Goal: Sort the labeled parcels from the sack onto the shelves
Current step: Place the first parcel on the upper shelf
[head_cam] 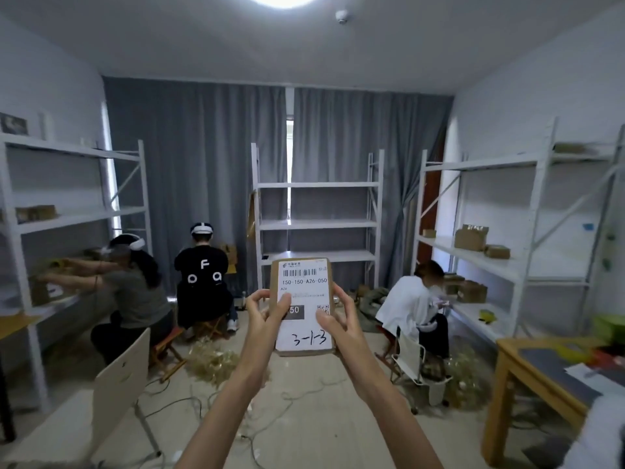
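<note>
— Both forearms reach out from under us, and the left hand (pixel 262 311) and right hand (pixel 338 319) hold the parcel (pixel 302 306) between them at chest height, label facing us. How are we gripping it?

— Fingers curled round each long edge, the left thumb lying over the grey "50" block, the right thumb near the QR code. It sits upright in the air, well clear of any shelf.

— Then we read before we walk. The handwritten mark (pixel 310 339) at the bottom says 3-1-3; the printed line above reads 150-150-A26-050.

— We'd judge the handwritten code is the shelf address, though no shelf numbers are legible from here, so we cannot match it yet.

— Candidates: the middle shelving unit (pixel 318 225) by the curtain, the left shelving (pixel 77 216), the right shelving (pixel 480 252) with boxes on it.

— Keep both hands on, thumbs off the code, label up. Mind the cables (pixel 209 401) on the floor and the seated people when we step forward.
</note>
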